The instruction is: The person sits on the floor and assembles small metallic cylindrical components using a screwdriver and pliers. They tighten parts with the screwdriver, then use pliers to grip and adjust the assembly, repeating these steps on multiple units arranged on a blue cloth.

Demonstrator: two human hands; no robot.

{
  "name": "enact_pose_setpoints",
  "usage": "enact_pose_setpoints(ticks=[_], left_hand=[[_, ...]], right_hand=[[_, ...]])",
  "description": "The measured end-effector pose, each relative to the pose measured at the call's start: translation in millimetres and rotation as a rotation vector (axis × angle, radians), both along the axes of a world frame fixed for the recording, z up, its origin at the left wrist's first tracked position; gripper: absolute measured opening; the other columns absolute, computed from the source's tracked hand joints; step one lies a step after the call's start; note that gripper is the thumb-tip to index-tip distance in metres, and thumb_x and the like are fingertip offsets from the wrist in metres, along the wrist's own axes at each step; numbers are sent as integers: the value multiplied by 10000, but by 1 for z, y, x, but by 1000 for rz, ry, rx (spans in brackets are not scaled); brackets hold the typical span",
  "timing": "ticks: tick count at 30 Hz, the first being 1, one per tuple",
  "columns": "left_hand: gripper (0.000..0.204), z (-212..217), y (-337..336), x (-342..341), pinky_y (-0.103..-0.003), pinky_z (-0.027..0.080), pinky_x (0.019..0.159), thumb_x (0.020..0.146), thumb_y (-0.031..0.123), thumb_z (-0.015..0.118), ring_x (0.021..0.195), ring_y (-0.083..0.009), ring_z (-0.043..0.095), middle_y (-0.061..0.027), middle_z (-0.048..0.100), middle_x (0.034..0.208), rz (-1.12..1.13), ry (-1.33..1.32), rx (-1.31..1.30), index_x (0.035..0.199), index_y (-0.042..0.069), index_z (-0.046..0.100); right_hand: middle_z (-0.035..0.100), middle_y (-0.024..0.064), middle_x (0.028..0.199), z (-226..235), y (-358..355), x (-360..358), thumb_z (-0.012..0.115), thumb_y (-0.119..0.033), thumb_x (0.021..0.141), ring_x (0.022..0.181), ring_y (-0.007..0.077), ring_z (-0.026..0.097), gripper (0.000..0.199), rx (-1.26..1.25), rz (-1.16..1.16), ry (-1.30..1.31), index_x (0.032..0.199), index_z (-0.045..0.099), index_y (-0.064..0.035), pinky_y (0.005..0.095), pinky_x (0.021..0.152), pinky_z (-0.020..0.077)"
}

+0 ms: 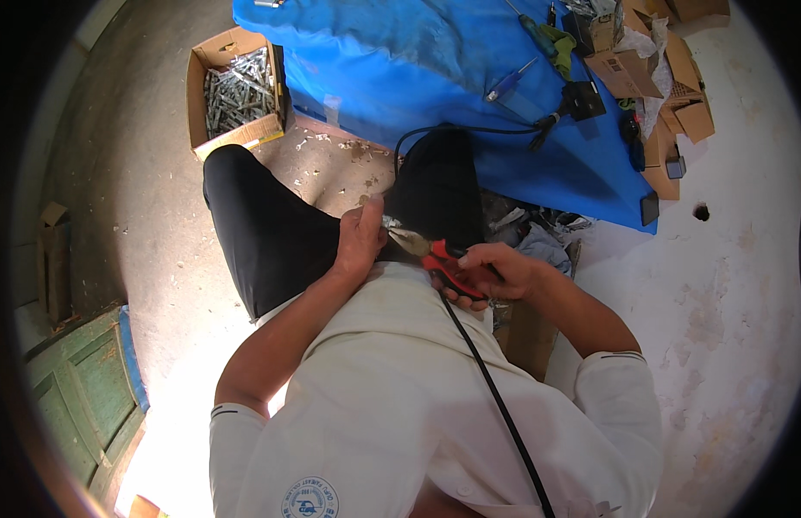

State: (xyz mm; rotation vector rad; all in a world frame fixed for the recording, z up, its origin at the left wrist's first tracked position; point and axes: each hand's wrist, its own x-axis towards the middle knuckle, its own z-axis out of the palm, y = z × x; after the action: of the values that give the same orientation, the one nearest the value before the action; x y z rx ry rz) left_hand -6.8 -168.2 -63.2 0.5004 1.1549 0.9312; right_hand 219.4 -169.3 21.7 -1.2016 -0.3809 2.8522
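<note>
My right hand (500,269) is wrapped round the red and black handles of a pair of pliers (411,243) above my lap. The jaws point left, at a small silvery metal piece (389,223) pinched in the fingers of my left hand (360,237). Jaws and piece seem to meet, but the contact is too small to make out. My left fingers partly hide the piece. A black cable (497,397) runs from beneath my right hand down over my white shirt.
An open cardboard box (196,108) of metal parts stands on the floor at far left. On the blue-covered table (374,60) lie a blue-handled screwdriver (508,82), a black adapter (582,101) with a cord, and a green cloth (560,47). Torn cardboard (690,86) lies at far right.
</note>
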Motion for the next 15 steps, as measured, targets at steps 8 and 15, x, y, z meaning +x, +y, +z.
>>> enact_pose_setpoints(ticks=[8,15], left_hand=[[454,-4,-5,0,-238,278,402,938,416,465,444,-74,372,10,422,541,6,40,126,643,71,478],[466,-6,-5,1,-244,291,410,945,418,456,448,-73,381,12,426,538,9,84,174,641,66,480]], right_hand=[[596,112,850,1,-9,4,490,-338,876,619,155,563,451,103,85,-84,1107,533,47,258,486,426],[579,73,791,5,-17,-7,521,-336,850,548,95,506,411,189,73,-155,1053,552,20,229,426,358]])
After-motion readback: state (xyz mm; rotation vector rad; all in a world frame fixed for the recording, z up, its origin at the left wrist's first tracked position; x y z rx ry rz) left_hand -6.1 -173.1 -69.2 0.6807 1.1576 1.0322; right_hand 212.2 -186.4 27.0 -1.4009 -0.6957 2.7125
